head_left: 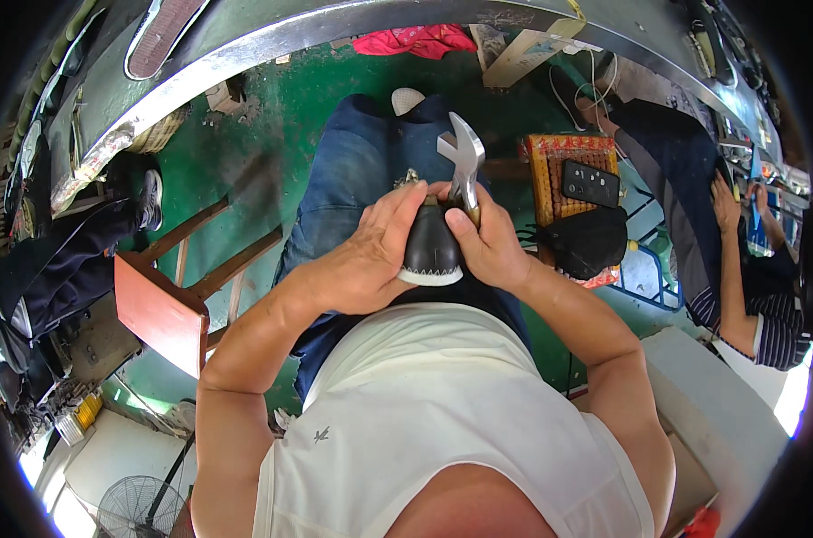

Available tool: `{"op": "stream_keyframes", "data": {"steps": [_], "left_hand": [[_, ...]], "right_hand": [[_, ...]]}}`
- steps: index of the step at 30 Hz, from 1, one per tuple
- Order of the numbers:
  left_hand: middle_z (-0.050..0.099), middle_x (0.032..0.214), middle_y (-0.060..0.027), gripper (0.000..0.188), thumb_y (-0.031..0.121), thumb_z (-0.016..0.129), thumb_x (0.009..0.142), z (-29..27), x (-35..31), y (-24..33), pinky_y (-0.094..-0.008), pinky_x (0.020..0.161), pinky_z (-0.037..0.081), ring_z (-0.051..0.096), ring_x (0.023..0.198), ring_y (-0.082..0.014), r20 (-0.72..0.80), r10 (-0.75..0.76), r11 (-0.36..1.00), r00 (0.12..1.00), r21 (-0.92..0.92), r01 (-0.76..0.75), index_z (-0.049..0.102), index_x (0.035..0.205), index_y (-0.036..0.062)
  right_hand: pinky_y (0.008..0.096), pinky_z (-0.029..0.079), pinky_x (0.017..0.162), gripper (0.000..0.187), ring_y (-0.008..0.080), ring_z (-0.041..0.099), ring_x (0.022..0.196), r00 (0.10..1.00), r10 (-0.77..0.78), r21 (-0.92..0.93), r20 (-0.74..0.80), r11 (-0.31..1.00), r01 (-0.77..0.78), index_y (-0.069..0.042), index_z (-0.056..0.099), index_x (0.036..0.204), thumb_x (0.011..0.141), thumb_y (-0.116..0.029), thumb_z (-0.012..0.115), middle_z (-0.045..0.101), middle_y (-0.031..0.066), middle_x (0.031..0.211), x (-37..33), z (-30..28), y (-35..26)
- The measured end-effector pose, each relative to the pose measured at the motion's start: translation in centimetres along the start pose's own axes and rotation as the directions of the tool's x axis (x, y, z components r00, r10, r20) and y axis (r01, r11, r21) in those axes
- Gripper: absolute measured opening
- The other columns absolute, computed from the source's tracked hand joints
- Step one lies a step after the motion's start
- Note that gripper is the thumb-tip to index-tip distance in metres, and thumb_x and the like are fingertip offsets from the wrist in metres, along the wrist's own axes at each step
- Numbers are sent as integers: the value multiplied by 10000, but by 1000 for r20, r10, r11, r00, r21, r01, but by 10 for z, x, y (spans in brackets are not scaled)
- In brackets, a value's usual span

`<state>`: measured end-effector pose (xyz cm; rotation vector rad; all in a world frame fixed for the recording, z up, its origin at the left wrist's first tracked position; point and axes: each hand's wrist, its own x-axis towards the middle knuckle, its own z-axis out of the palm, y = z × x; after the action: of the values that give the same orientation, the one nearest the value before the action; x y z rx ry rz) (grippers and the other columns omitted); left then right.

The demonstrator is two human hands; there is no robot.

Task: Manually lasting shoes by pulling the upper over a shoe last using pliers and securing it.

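The far worktop (245,25) curves past the knees, and the shoe is held short of it, over the person's lap, with no firm surface seen beneath it. The jeans (330,193) look soft and rounded, so a hard push or blow could make the shoe roll or sink. On the right, a woven-seat chair (543,193) stands near the right forearm; a swing that way could knock its black bag (590,242) or, farther off, the black handset (590,184).

The left hand's (378,235) grip presses against the left side of the black shoe (433,240); the right hand's (494,240) thumb presses its right side, while the same hand also keeps the hammer (466,157). How firmly that second hold pinches cannot be told. Sharing one hand could let the hammer slip, scuffing the dark surface. Its head sits close to the fingertips, which a careless turn could bruise. Smallest, the white stitched edging (430,276) could fray if rubbed.
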<state>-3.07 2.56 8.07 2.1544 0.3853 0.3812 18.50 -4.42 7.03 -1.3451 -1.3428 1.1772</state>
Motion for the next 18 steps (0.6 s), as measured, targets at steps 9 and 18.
{"op": "stream_keyframes", "data": {"steps": [9, 18], "left_hand": [[277, 1542, -290, 1108, 142, 759, 839, 23, -10, 0, -571, 1135, 264, 327, 1382, -488, -120, 52, 994, 991, -84, -63, -53, 1580, 7], [234, 1582, -251, 1131, 150, 744, 861, 11, 2, -9, -563, 1150, 246, 309, 1406, -464, -82, 7, 996, 997, -93, -15, -119, 1586, 49]], "right_hand": [[366, 499, 931, 284, 268, 652, 1043, 999, -36, 116, 27, 993, 32, 2, 490, 1166, 1020, -226, 574, 653, 169, 1230, -12, 6, 5], [382, 497, 940, 434, 295, 651, 1088, 988, -5, 32, 152, 999, 0, 7, 496, 1236, 946, -251, 689, 642, 163, 1241, 14, -15, -2]]}}
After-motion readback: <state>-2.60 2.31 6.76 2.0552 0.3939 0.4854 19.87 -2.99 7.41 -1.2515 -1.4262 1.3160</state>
